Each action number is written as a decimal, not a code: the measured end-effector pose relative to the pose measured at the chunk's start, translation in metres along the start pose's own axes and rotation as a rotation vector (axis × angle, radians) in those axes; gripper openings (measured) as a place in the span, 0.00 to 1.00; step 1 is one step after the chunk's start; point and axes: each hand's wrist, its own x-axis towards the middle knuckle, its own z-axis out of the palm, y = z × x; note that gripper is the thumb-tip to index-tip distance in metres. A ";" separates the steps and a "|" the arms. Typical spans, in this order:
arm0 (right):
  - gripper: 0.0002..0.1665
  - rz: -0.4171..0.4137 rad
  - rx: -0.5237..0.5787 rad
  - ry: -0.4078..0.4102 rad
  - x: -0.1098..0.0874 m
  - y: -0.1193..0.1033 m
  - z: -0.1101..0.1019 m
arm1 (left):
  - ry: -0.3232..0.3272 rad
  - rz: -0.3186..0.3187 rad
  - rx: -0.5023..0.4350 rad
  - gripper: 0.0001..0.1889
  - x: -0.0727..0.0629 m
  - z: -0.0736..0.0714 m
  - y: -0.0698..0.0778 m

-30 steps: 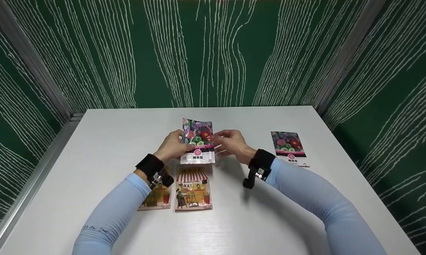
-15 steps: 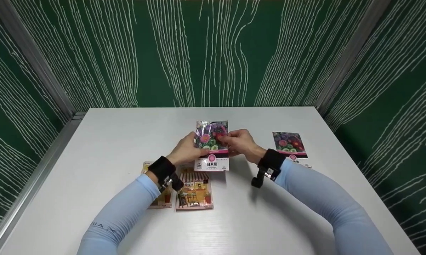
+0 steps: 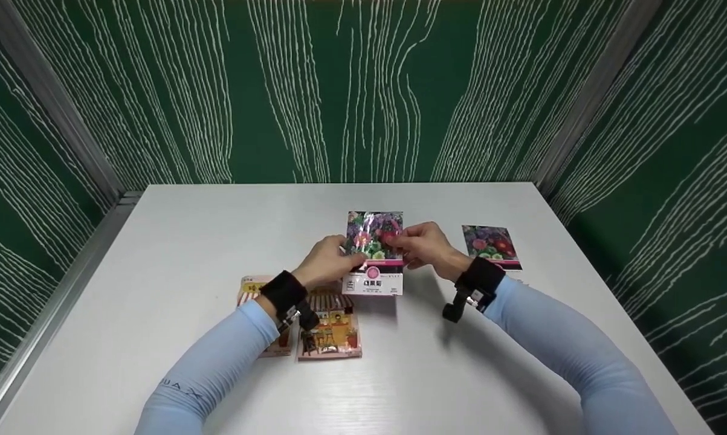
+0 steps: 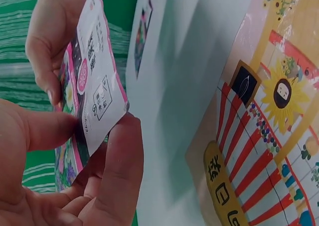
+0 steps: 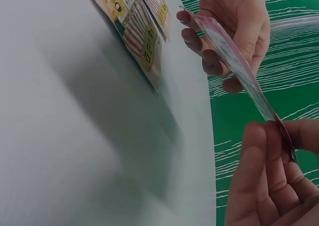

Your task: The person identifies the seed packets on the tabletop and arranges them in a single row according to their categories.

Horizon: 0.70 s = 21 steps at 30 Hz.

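Note:
Both hands hold a flower seed packet point(image 3: 373, 281) up above the table, its picture of pink, red and white flowers facing the head camera. My left hand point(image 3: 327, 261) grips its left edge, thumb across the front and fingers behind. At the right edge, my right hand point(image 3: 426, 244) pinches the packet between thumb and fingers. Seen from the left wrist, the packet point(image 4: 102, 81) leans, white label towards the camera. The right wrist view shows the packet point(image 5: 239, 66) almost edge-on between the two hands.
A similar flower packet point(image 3: 490, 244) lies at the right of the white table point(image 3: 218, 229), partly behind the right wrist. Two packets with a striped-awning shop drawing lie near the left forearm: one packet point(image 3: 333, 338) beside another packet point(image 3: 254, 287), both partly covered. Green walls surround the table.
Both hands have carried the flower packet rightward and slightly nearer, uncovering less of the shop packets. The right hand's fingers now pinch the edge more firmly over the front.

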 end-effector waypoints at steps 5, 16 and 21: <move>0.12 -0.015 -0.010 -0.025 -0.003 0.004 -0.004 | 0.029 0.045 -0.004 0.31 0.000 0.002 0.000; 0.14 0.020 -0.101 -0.104 -0.006 0.012 -0.012 | -0.004 0.092 0.002 0.24 -0.002 0.004 -0.004; 0.13 0.043 -0.149 -0.122 -0.008 0.016 -0.015 | -0.055 0.106 0.044 0.24 -0.006 0.005 -0.002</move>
